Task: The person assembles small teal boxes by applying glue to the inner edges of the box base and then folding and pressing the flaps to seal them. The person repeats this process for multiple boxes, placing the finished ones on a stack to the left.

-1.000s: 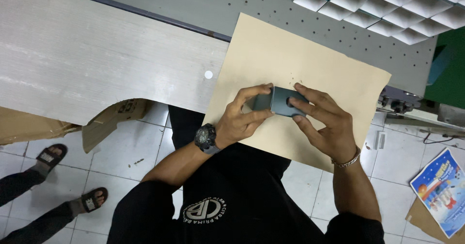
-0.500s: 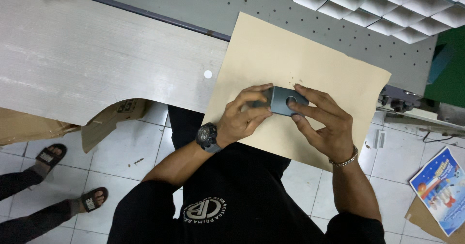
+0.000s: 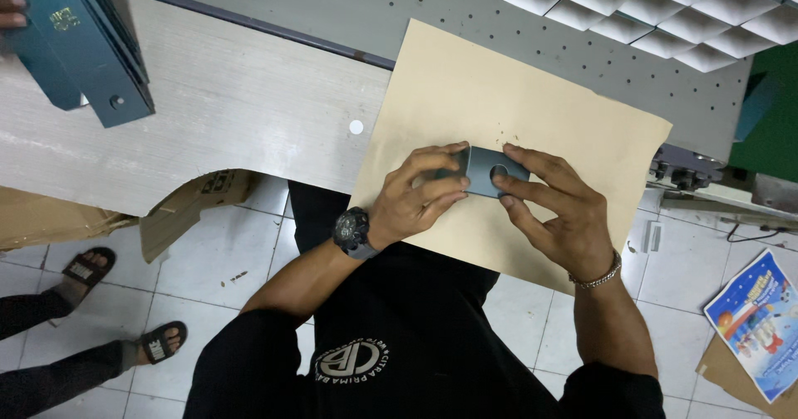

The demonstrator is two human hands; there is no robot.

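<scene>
1. A small flat dark teal card with a round hole in it is seen just right of the middle of the frame, resting on a large tan sheet of paperboard.
2. The left hand is closed on the left end of the card: the fingers are curled over its edge and the thumb is pressed below it. A dark wristwatch is worn on this wrist.
3. The right hand is pinched on the right end of the card, with the fingers laid along its upper edge and the thumb set against its lower right part. A metal bracelet is worn on this wrist.
4. The two hands are held close together, with only the middle of the card showing between them.
5. The tan sheet is laid at a tilt across a grey perforated work surface and a pale wood-grain tabletop; its lower edge overhangs the table in front of the person's body.
6. Rows of white and teal boxes are stacked at the upper right of the frame.
7. A dark teal folder is held at the upper left by another person's hand, of which only the fingertips are seen.
8. Brown cardboard scraps are seen under the table edge at the left, over a white tiled floor.
9. Two feet in sandals are seen at the lower left.
10. A colourful printed leaflet is seen on the floor at the lower right.
</scene>
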